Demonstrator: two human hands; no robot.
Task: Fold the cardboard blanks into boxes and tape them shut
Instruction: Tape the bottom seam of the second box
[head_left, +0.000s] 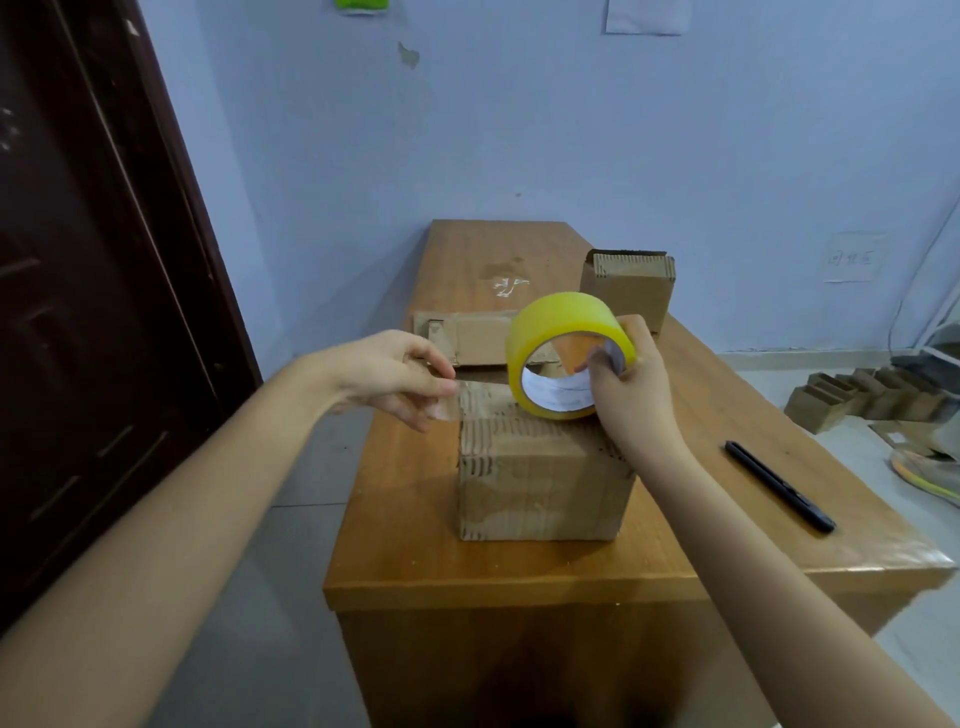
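A folded cardboard box (540, 483) stands in the middle of the wooden table (415, 519). My right hand (631, 384) grips a yellow tape roll (563, 332) just above the box's top, fingers through the core. A clear strip of tape (467, 395) runs from the roll leftward over the box top. My left hand (400, 376) pinches the free end of that strip at the box's upper left edge. A flat cardboard blank (467, 338) lies behind the box. Another folded box (631, 288) stands at the back right.
A black pen-like tool (779, 486) lies on the table's right side. Several cardboard pieces (862, 397) sit on the floor at the right. A dark door (88, 291) fills the left, and a blue wall stands behind the table.
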